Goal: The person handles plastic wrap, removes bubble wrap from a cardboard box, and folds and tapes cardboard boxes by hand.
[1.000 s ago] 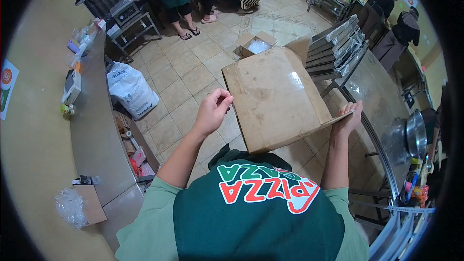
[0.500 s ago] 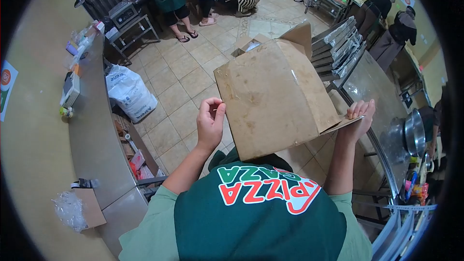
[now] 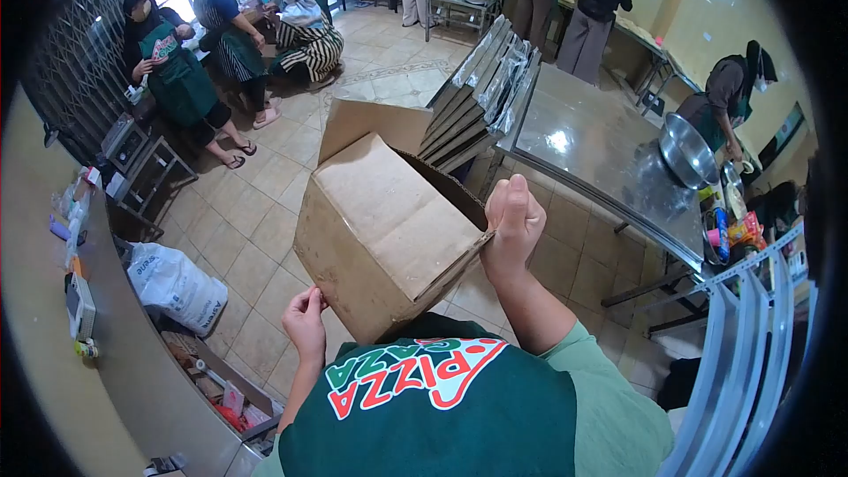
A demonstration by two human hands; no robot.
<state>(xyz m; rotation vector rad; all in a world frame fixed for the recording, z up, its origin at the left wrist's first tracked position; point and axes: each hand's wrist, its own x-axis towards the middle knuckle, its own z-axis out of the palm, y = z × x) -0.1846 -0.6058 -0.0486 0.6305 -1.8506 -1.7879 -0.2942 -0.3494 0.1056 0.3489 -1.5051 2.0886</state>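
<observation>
A worn brown cardboard box (image 3: 375, 238) is held in front of my apron, tilted, with one flap raised at its far end and another folded flat across its upper side. My right hand (image 3: 512, 225) is closed over the upper right edge of the box, thumb up. At the lower left edge, my left hand (image 3: 306, 325) pinches the cardboard between thumb and fingers. A dark gap along the right side shows part of the opening; the contents are hidden.
A steel table (image 3: 587, 137) on the right carries a large metal bowl (image 3: 688, 152). Stacked trays (image 3: 481, 93) lean behind the box. A white sack (image 3: 177, 287) stands on the floor beside the left counter (image 3: 132, 336). Several people work around the room; blue-grey racks (image 3: 751, 344) stand lower right.
The box has turned, so its flap-covered side now faces up. My right hand has shifted its hold from a flap to the box edge. The view has swung right and up.
</observation>
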